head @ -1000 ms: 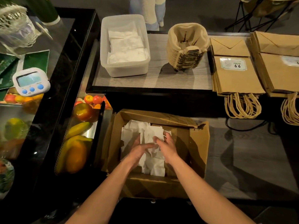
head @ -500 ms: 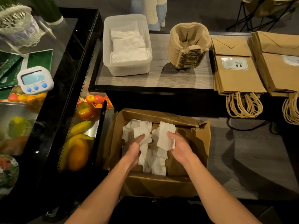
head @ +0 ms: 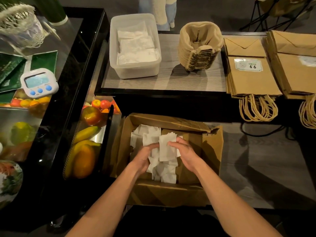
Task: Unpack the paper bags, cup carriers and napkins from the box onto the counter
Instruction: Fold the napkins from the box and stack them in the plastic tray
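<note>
An open cardboard box (head: pixel 212 147) is seen low in front of the counter (head: pixel 171 82). Loose napkins (head: pixel 147 134), white and crumpled, are scattered on the bottom of the box. Above them a napkin bundle (head: pixel 166 147) is held nearly upright between both hands, inside the box opening.

The right hand (head: pixel 186 154) is placed at the right side of the bundle: the thumb is laid over the front sheet and the fingers are curled behind it. The left hand (head: pixel 143 157) is set at the left and lower edge, and its fingers are curled in round the paper. How firmly this hand grips cannot be told.

On the counter, at the left, a clear plastic tub (head: pixel 135 72) is filled with flat napkins (head: pixel 136 47). To its right, apart from it, a stack of cup carriers (head: pixel 199 47) made of moulded pulp is standing. Further right, 2 piles of brown paper bags (head: pixel 249 79) are laid flat side by side, and their twisted handles hang over the front edge of the counter. A label is stuck on the nearer pile.

At the far left a white digital timer (head: pixel 39 82) with 3 blue buttons is lying on a black glass display case (head: pixel 71 69). Bananas (head: pixel 86 133) and other fruit are seen under the glass.
</note>
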